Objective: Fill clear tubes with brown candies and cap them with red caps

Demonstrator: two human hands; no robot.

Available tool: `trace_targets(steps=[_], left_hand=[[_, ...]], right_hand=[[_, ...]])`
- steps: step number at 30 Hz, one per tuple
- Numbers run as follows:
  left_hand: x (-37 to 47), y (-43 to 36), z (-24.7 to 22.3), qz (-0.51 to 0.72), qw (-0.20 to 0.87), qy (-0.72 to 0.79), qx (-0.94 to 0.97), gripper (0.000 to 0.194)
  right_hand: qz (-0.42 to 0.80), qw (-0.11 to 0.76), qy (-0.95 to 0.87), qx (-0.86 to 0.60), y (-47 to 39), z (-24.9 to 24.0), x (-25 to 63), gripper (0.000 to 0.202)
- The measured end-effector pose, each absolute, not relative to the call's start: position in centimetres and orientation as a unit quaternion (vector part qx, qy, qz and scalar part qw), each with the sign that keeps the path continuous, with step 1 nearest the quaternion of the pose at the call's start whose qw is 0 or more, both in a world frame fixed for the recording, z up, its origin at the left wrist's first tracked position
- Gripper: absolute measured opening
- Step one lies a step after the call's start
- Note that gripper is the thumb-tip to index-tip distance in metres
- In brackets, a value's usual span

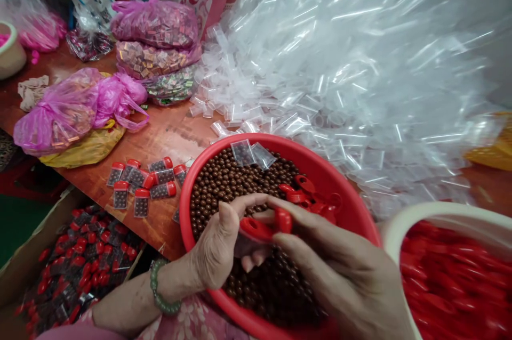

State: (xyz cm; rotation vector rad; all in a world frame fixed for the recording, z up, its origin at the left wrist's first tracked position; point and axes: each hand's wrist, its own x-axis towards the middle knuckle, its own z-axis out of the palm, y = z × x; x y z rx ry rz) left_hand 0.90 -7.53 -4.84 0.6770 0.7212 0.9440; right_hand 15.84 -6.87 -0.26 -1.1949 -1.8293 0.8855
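A red basin point(192, 175) of brown balls point(216, 180) stands before me, with red caps point(308, 193) and two clear cases point(248, 153) lying on the balls. Over the basin my left hand point(224, 244), with a green bead bracelet at the wrist, is curled round a clear container with a red top point(256, 229). My right hand point(332, 255) pinches a small red cap point(283, 220) between thumb and fingers, right beside that container. Part of the container is hidden by my fingers.
A large heap of clear cases point(320, 73) covers the table's back. Filled red-capped containers point(140, 183) lie left of the basin; more fill a box point(36, 239) at lower left. Pink bags point(156, 25) stand at back left. A white tub point(396, 223) of red caps is at right.
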Motion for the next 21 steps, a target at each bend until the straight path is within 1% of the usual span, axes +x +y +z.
trace_targets(steps=[2,5,6,8,10,13,15,18,21], left_hand=[[0.9,-7.7,-5.1,0.429,0.778,0.344,0.303,0.106],[0.9,-7.6,-5.2,0.414,0.786,0.358,0.287,0.102],[0.8,-7.5,-5.1,0.405,0.792,0.359,0.283,0.102],[0.7,-7.2,-4.8,0.381,0.804,0.362,0.280,0.102],[0.5,-6.9,-4.4,0.365,0.800,0.376,0.292,0.100],[0.0,-6.6,-3.6,0.380,0.742,0.411,0.369,0.091],[-0.2,-6.6,-3.0,0.371,0.705,0.424,0.430,0.086],[-0.2,-6.7,-2.5,0.331,0.708,0.414,0.467,0.075],[0.3,-7.0,-2.4,0.348,0.699,0.408,0.473,0.064]], right_hand=[[0.257,0.317,-0.812,-0.417,-6.8,-0.1,15.7,0.039],[0.091,0.241,-0.882,-0.394,-7.0,-0.4,15.1,0.076],[0.041,0.224,-0.888,-0.399,-7.2,-0.7,14.8,0.083],[-0.028,0.200,-0.889,-0.411,-7.5,-1.4,14.5,0.082],[-0.067,0.192,-0.884,-0.420,-7.8,-2.0,14.3,0.074],[-0.091,0.192,-0.884,-0.416,-7.7,-2.1,14.3,0.060],[-0.097,0.200,-0.889,-0.401,-7.6,-2.0,14.6,0.056],[-0.098,0.210,-0.900,-0.368,-7.3,-1.9,15.0,0.059],[-0.109,0.212,-0.907,-0.347,-7.2,-1.9,15.5,0.065]])
